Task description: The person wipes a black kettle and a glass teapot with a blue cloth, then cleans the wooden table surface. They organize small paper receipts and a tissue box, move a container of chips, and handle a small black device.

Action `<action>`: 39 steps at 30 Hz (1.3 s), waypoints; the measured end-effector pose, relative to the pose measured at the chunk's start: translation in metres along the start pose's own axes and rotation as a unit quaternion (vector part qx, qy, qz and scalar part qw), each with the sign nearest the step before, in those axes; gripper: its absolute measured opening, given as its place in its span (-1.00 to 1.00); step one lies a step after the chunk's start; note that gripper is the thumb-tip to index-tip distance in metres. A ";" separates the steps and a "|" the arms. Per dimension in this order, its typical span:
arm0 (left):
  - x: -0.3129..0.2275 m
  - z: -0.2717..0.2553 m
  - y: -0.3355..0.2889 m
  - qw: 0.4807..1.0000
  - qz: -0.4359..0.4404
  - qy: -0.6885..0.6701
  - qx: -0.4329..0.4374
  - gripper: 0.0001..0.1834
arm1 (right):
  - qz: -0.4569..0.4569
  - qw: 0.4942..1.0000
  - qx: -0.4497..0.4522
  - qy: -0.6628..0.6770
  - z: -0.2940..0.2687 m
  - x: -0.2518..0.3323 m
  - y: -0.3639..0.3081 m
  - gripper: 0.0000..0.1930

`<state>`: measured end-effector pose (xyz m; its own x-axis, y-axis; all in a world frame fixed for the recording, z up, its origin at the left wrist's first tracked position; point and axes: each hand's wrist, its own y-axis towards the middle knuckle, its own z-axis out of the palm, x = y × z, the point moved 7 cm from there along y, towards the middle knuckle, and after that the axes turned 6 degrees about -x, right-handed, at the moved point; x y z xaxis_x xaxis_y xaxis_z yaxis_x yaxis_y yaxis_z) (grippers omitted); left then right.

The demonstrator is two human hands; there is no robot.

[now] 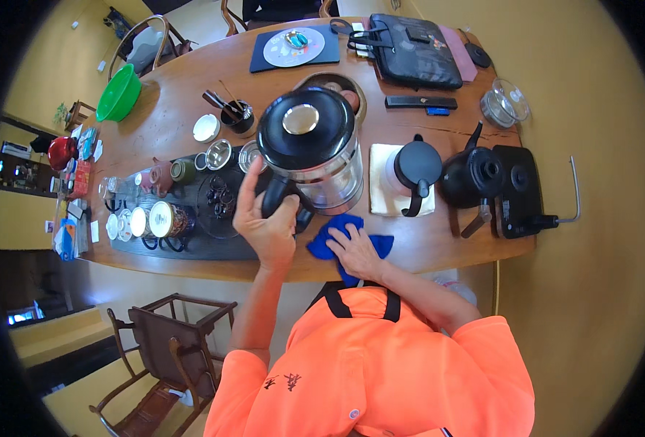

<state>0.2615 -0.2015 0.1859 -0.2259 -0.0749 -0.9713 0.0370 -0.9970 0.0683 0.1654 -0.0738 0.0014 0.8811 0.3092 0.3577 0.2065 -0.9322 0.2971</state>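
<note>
We note L hand [268, 229] grips glass kettle [331, 182] by blk handle [274, 194], nr mid front edge of table [439, 244]. R hand [359, 253], fingers spread, lies on blue cloth [321, 245], same edge.

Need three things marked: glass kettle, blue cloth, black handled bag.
Glass kettle [311, 150]: head view, point on its black lid, in front of the knob.
Blue cloth [322, 246]: head view, point on its uncovered left part.
Black handled bag [416, 61]: head view, point on its upward-facing side.

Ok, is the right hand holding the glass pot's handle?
No, the left hand holds it; the right hand is on the blue cloth.
</note>
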 end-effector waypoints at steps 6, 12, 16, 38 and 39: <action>0.043 -0.003 -0.018 0.999 0.013 -0.001 -0.034 -0.27 | -0.033 0.996 0.066 0.045 -0.042 -0.017 -0.062 -0.57; 0.067 0.010 -0.032 0.995 0.064 0.060 -0.045 -0.28 | 0.061 0.994 0.089 0.035 -0.066 -0.053 -0.119 -0.48; 0.088 0.011 -0.035 0.991 0.090 0.068 -0.073 -0.29 | 0.112 0.989 0.091 0.030 -0.083 -0.073 -0.144 -0.43; 0.126 0.005 -0.055 0.966 0.147 0.152 -0.149 -0.19 | 0.115 0.992 0.042 0.004 -0.105 -0.113 -0.176 -0.40; 0.128 0.003 -0.056 0.968 0.109 0.171 -0.150 -0.17 | 0.110 0.993 0.041 0.005 -0.104 -0.112 -0.176 -0.40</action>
<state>0.2279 -0.1549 0.0587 0.1516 -0.2198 -0.9637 0.3402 -0.9038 0.2597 -0.0138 0.0753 0.0016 0.9048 0.0974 0.4145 0.0437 -0.9896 0.1371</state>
